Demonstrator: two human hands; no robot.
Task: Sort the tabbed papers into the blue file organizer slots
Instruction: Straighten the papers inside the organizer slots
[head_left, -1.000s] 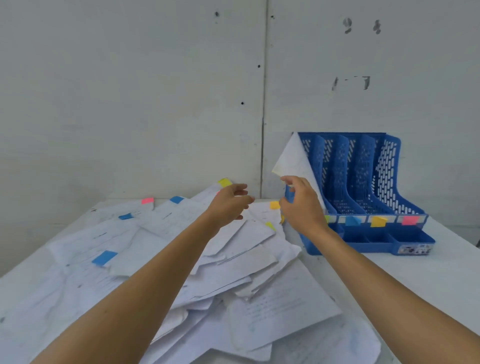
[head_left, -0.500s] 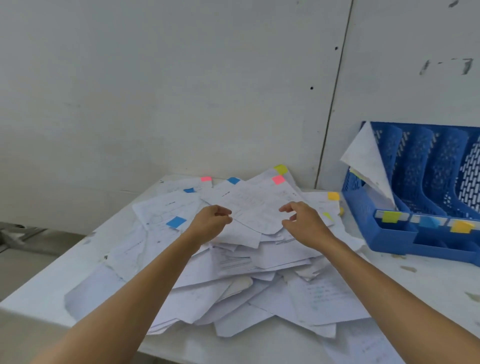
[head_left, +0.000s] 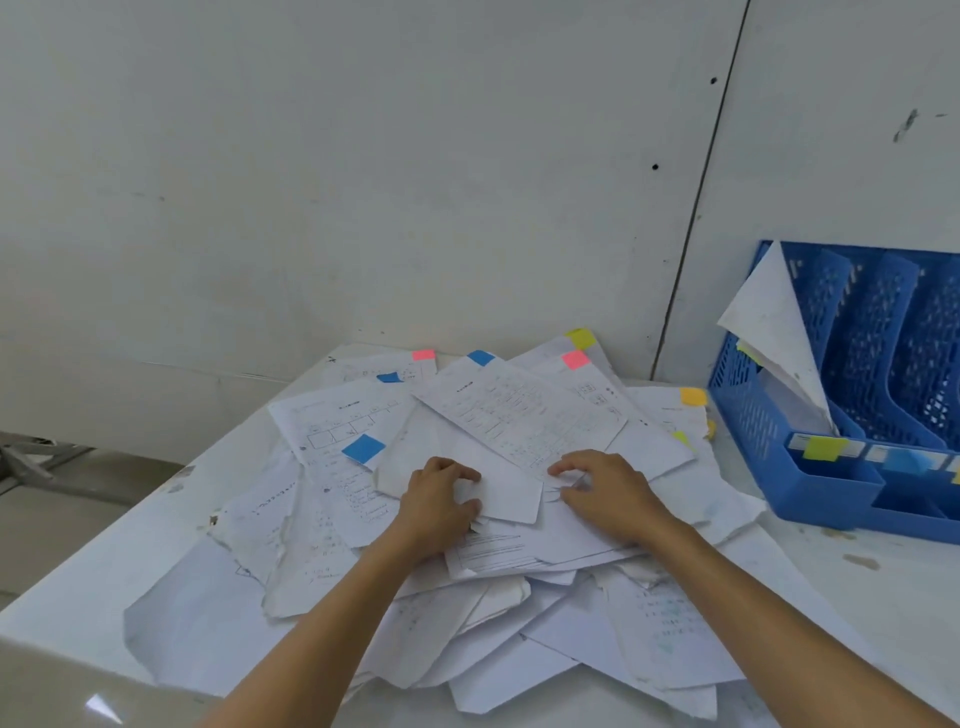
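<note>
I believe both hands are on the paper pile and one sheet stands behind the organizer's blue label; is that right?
Not quite: the head view shows the sheet behind the blue file organizer's yellow label, not the blue one. Left hand and right hand are indeed on the paper pile.

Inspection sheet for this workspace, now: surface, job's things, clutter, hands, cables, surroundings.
Surface: white table, scuffed near the organizer.
Job's things: loose pile of papers with pink, blue, yellow and orange tabs; blue file organizer at the right, one standing sheet in its leftmost slot.
Clutter: small marks or scraps on the table before the organizer.
Hands: left hand grips the edge of a blank sheet atop the pile; right hand rests bent-fingered on the pile, grip unclear.
Cables: nothing seen.
Surroundings: pale wall with a seam and small holes; floor at the left.
</note>
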